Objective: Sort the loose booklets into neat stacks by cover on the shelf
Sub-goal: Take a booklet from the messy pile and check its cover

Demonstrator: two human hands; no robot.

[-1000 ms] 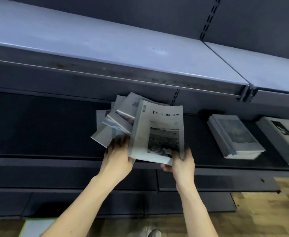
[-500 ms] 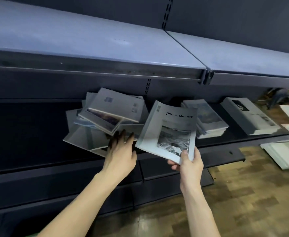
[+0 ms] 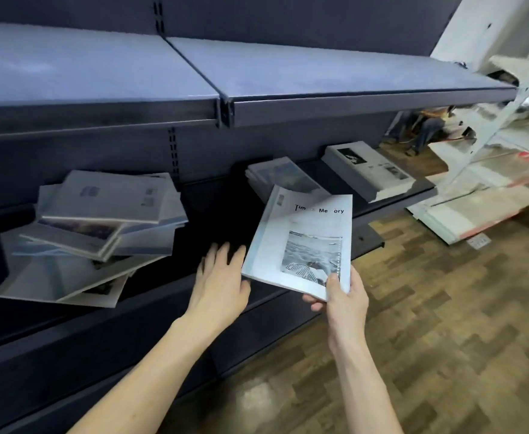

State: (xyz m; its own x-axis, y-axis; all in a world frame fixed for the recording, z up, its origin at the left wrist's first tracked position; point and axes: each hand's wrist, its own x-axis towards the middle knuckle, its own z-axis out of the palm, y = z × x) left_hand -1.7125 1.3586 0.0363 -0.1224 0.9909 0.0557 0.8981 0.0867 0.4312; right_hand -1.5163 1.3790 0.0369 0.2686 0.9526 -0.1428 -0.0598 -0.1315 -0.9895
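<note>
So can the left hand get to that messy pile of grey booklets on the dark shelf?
Probably yes. The left hand is open, holds nothing and hovers over the dark shelf, with only bare shelf between it and the messy pile of grey booklets to its left.

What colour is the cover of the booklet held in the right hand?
Pale grey-white, with black lettering and a black-and-white photo; the booklet shows best in the head view.
</note>
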